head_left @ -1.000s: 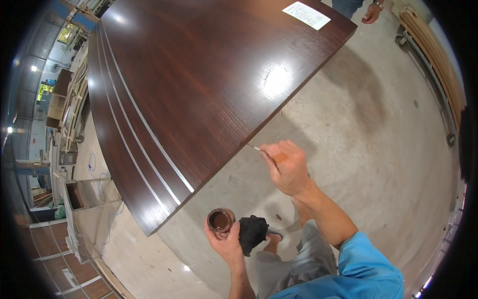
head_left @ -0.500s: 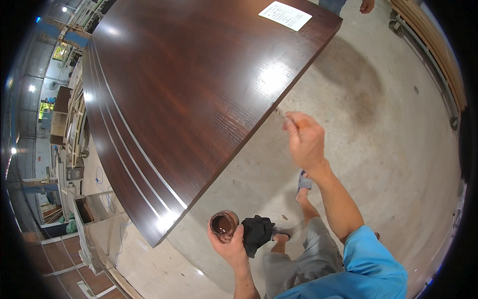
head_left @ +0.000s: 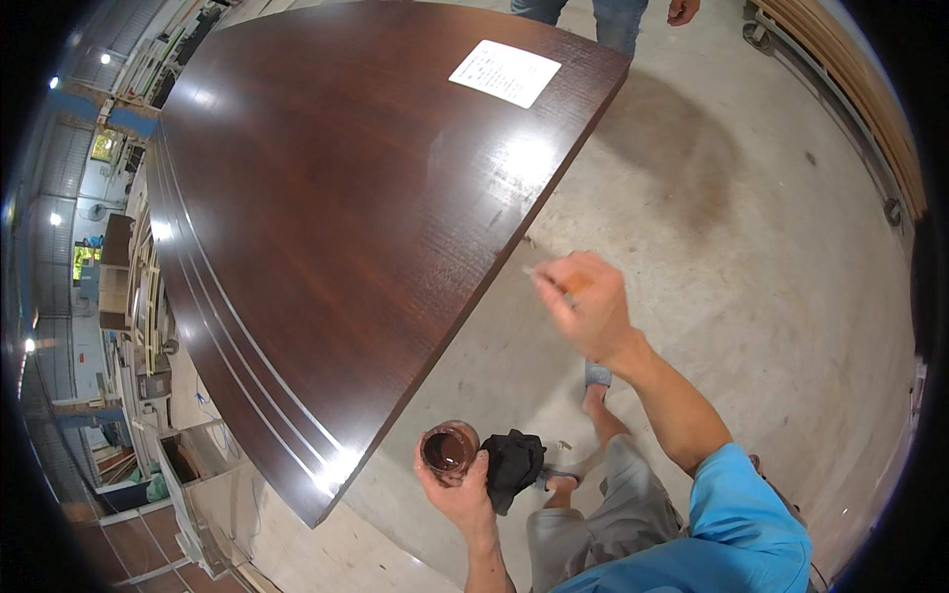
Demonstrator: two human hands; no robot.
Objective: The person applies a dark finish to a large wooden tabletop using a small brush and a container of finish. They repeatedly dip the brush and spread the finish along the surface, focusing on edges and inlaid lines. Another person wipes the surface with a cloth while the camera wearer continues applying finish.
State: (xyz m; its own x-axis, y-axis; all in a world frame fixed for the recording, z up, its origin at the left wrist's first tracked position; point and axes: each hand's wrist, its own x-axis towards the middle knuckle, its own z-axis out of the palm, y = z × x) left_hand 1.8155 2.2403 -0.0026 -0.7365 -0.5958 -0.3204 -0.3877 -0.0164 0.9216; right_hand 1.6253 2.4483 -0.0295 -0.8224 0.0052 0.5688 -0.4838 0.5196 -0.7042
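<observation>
Left hand (head_left: 457,491) is down low, closest to the person, with its fingers wrapped tight around a small round jar of dark brown liquid (head_left: 449,451). The jar is open at the top and held upright. A crumpled black cloth (head_left: 512,463) is tucked in the same hand, touching the right side of the jar. Both are held just off the near corner of the big table.

Right hand (head_left: 585,301) is raised higher up, a little farther away, and looks blurry. Its fingers are pinched together on a thin little brush (head_left: 552,284), whose tip points left toward the table's edge, close to it. I cannot tell if the tip touches the wood.

Below the hands you can see the person's grey trousers (head_left: 603,514), a blue sleeve (head_left: 741,524) and a foot on the pale concrete floor (head_left: 751,257).

Next comes the large shiny dark brown wooden tabletop (head_left: 336,198), with pale lines running along its curved left side. Far across it, near the back corner, lies a white sheet of paper (head_left: 504,72). Past that corner stands another person in blue trousers (head_left: 593,15), with one hand hanging down.
</observation>
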